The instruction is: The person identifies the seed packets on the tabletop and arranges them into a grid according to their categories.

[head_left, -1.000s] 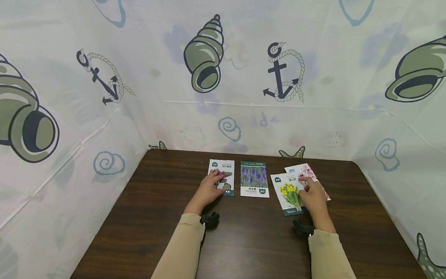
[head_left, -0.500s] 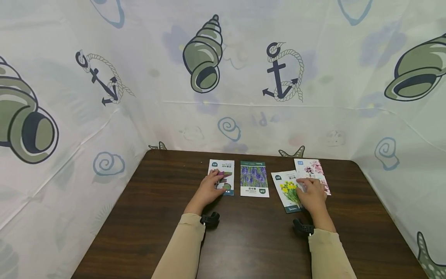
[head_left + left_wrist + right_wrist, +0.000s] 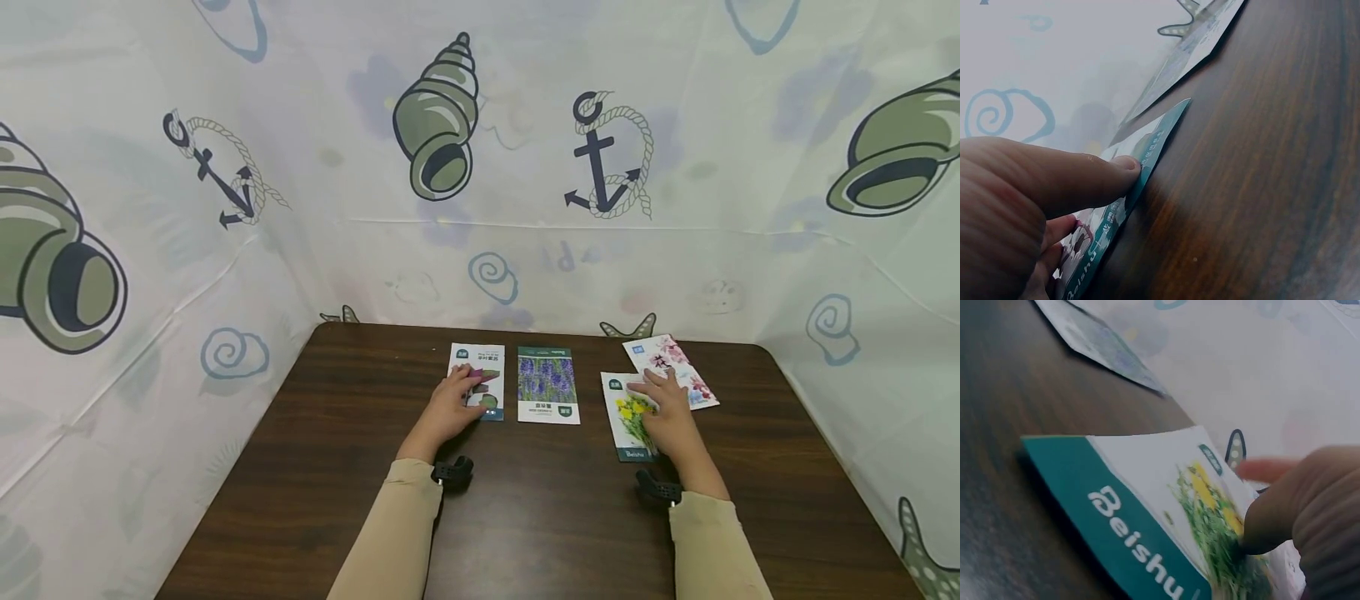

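In the head view, several seed packets lie in a row near the far side of the table. My left hand (image 3: 448,407) rests on the leftmost packet (image 3: 491,360), which pictures purple and green leaves; the left wrist view has the thumb (image 3: 1124,164) on its teal edge. My right hand (image 3: 670,417) lies over the yellow-flower packet (image 3: 618,412), fingers spread and touching it. In the right wrist view the bent thumb (image 3: 1266,519) presses on this packet's flower picture. A pink-blossom packet (image 3: 692,379) lies slanted behind, partly overlapped by the yellow-flower packet and right hand.
A purple-flower packet (image 3: 546,383) lies between the two hands, its print upside down. The dark wooden table (image 3: 540,517) ends at a printed cloth wall (image 3: 510,192) behind and on both sides. Each wrist wears a black band.
The yellow-flower packet has shifted right and turned more upright under the right hand. The pink-blossom packet behind has turned, straighter half a second ago, slanted again now. The left hand stays put.
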`<state>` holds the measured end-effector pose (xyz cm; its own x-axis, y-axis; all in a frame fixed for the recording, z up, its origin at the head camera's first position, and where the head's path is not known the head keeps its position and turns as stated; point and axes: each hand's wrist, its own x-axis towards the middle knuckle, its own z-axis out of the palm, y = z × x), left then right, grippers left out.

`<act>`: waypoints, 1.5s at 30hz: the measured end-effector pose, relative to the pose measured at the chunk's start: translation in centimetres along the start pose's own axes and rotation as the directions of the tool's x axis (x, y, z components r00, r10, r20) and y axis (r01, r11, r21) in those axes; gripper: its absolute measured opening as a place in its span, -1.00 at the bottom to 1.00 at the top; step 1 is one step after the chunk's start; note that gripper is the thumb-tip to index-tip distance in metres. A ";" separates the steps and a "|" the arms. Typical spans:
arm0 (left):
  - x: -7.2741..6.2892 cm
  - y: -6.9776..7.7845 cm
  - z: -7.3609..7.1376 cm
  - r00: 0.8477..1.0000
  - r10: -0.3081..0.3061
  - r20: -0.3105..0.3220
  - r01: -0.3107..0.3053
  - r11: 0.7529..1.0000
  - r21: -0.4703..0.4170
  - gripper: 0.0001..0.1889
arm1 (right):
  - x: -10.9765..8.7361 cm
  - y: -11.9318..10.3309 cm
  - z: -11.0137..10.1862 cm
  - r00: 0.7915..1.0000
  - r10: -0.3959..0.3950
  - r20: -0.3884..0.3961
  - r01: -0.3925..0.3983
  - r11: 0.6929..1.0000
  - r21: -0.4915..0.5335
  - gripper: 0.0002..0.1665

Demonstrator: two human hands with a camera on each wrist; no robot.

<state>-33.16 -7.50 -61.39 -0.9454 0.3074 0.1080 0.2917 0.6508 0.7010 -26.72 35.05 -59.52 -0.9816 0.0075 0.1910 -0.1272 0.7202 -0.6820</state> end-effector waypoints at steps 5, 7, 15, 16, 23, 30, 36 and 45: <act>-0.6 1.7 -1.0 1.000 -0.003 0.013 0.003 1.000 -0.001 -0.33 | 0.2 -0.4 0.5 0.990 0.033 0.134 -0.039 0.998 0.045 -0.34; -0.7 2.1 -1.3 1.000 0.008 0.006 -0.008 1.000 0.002 -0.34 | 0.2 -0.5 0.7 0.989 0.039 0.145 -0.044 0.999 0.032 -0.36; -0.3 0.7 -0.5 1.000 0.002 -0.011 -0.002 1.000 -0.024 -0.31 | 0.0 -0.4 1.3 0.990 -0.124 0.063 0.123 0.992 0.008 -0.41; -0.3 0.5 -0.5 1.000 0.006 -0.015 -0.006 1.000 -0.021 -0.31 | 0.0 -0.4 1.3 0.988 -0.141 0.064 0.141 0.990 0.000 -0.41; -0.3 0.3 -0.6 1.000 0.017 -0.021 -0.017 1.000 -0.006 -0.31 | 0.0 -0.7 1.3 0.980 -0.128 0.150 0.129 0.992 0.006 -0.40; -0.1 0.1 -0.3 1.000 0.017 -0.012 -0.018 1.000 -0.013 -0.29 | -0.1 -0.8 0.9 0.973 -0.062 0.221 0.047 0.996 0.073 -0.46; 0.0 -0.4 0.0 1.000 0.007 -0.022 -0.007 1.000 -0.015 -0.30 | -0.5 -1.3 0.9 0.974 -0.069 0.217 0.059 0.997 0.055 -0.50; -0.6 0.7 -0.5 0.999 0.040 -0.007 -0.040 0.999 0.028 -0.32 | -1.6 -1.5 0.6 0.972 -0.091 0.219 0.082 0.995 0.049 -0.49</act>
<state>-32.42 -7.56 -60.59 -0.9339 0.3287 0.1407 0.3332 0.6573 0.6759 -25.05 33.51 -59.19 -0.9732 -0.2101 0.0932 -0.2144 0.6832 -0.6981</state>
